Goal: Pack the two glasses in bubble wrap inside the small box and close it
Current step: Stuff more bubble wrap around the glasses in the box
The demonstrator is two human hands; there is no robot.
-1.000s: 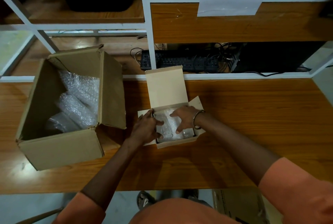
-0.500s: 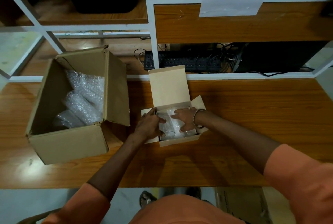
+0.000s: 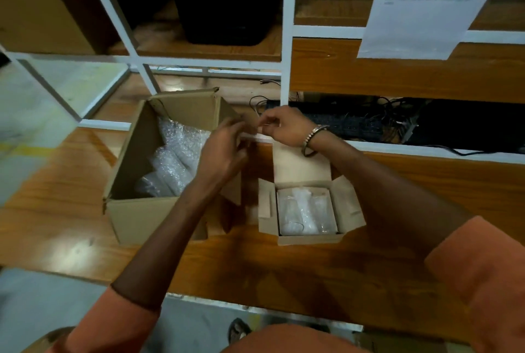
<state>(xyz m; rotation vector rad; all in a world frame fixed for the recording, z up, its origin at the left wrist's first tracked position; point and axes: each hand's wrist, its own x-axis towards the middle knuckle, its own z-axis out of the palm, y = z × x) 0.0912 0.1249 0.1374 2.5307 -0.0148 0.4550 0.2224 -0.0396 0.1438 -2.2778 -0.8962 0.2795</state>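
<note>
Raising our hands above the table [image 3: 85, 182], left [image 3: 224, 150] and right [image 3: 284, 125] fingers curl loosely, holding nothing we can make out; small box [image 3: 309, 239] open, wrapped glasses [image 3: 305, 210] inside.

Wooden desk [image 3: 397, 276]; white-framed shelving [image 3: 287, 40] behind; paper sheet [image 3: 426, 3] hanging; grey floor [image 3: 42, 301]; dim light.

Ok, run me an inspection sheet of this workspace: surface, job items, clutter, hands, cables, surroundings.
Surface: wooden table, glossy, bare at the front.
Job's things: small box open, lid up, side flaps out; bubble-wrapped glasses lying inside.
Clutter: large cardboard box to its left, open, holding loose bubble wrap.
Hands: left hand and right hand raised together above the boxes, fingers pinched; what they hold cannot be made out.
Cables: tangled dark wires on the shelf behind.
Surroundings: white shelf frame, hanging paper sheet, black bin.
</note>
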